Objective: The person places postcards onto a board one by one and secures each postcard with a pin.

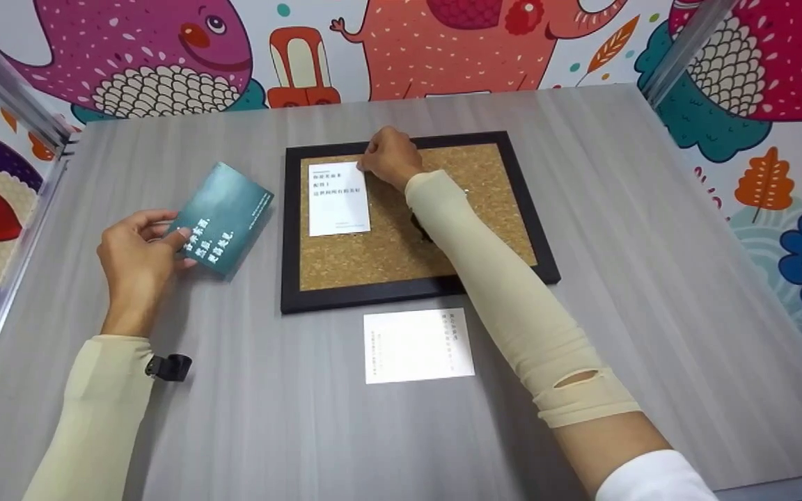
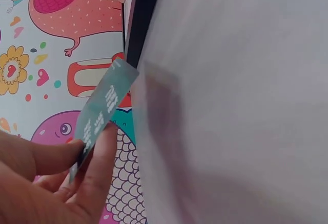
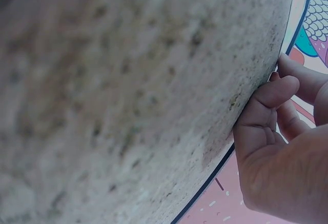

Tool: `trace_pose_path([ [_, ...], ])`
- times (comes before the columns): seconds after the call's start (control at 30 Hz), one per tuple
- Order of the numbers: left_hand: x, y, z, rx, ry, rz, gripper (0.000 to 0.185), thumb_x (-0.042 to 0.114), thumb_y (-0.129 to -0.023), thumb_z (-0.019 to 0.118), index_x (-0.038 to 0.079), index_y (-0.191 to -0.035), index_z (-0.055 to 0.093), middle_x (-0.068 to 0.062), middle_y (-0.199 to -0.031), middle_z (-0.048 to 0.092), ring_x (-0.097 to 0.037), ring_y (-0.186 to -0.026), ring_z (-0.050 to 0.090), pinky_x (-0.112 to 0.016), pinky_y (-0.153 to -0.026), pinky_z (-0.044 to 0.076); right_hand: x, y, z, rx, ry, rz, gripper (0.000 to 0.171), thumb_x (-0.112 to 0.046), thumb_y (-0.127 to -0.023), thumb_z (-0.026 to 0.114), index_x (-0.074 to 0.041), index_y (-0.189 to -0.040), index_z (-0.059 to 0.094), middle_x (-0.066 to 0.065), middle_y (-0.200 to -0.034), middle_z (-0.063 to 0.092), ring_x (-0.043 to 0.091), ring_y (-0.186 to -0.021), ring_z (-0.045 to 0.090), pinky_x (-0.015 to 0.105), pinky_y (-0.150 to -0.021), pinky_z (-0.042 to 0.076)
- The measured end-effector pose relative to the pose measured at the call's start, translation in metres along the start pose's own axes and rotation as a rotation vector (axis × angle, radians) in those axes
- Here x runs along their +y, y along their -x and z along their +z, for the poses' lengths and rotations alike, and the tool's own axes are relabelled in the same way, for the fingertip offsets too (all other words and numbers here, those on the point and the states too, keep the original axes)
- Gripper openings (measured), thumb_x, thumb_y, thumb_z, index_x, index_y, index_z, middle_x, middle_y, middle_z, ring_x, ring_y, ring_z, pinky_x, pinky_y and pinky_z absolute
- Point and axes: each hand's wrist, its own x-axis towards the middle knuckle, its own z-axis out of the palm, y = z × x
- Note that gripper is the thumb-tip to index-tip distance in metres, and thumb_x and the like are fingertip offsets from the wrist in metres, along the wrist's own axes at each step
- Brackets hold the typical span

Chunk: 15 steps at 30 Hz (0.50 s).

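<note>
Grey, the desk (image 1: pixel 269 390) is topped near its far edge by a cork board (image 1: pixel 390 257). Toward the desk's left edge, a teal card (image 1: pixel 230 216) is clamped by the left hand (image 1: pixel 140 254). At the board's left, a white card (image 1: pixel 338 209) is touched by the right hand (image 1: pixel 392 158), grip curled; anything pinched cannot be told.

Left hand (image 1: pixel 140 250): positioned nearer the body and to the left of the right hand (image 1: pixel 392 158). Left thumb (image 2: pixel 66 155) opposes the left fingers (image 2: pixel 105 152) in a pinch grip. Left forearm (image 1: pixel 98 417): reaches forward, behind its hand. Right hand: right fingers (image 3: pixel 277 88) curled, tips drawn together (contact between them partly hidden). Right forearm (image 1: pixel 505 278): runs diagonally, behind and to the right of its hand.
</note>
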Motion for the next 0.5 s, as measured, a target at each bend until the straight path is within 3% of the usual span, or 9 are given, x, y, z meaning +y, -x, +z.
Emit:
trace_pose_path([
  [0.2, 0.0051, 0.0024, 0.0018, -0.008, 0.091, -0.005, 0.043, 0.003, -0.101, 0.079, 0.001, -0.142, 0.069, 0.009, -0.099, 0.074, -0.004, -0.081, 0.071, -0.025, -0.068, 0.063, 0.0002, -0.0011, 0.0001, -0.003, 0.006, 0.007, 0.013, -0.021, -0.103, 0.08, -0.008, -0.102, 0.08, 0.003, -0.097, 0.072, 0.016, -0.087, 0.06, 0.031, -0.076, 0.049],
  [0.5, 0.0079, 0.0073, 0.0076, -0.021, 0.113, 0.008, 0.043, 0.006, -0.101, 0.08, 0.002, -0.143, 0.069, 0.002, -0.108, 0.077, -0.007, -0.087, 0.073, -0.025, -0.07, 0.064, 0.0014, -0.0012, 0.0005, -0.013, -0.017, 0.002, 0.014, -0.022, -0.105, 0.078, -0.008, -0.103, 0.078, 0.004, -0.101, 0.072, 0.017, -0.091, 0.061, 0.031, -0.079, 0.05],
])
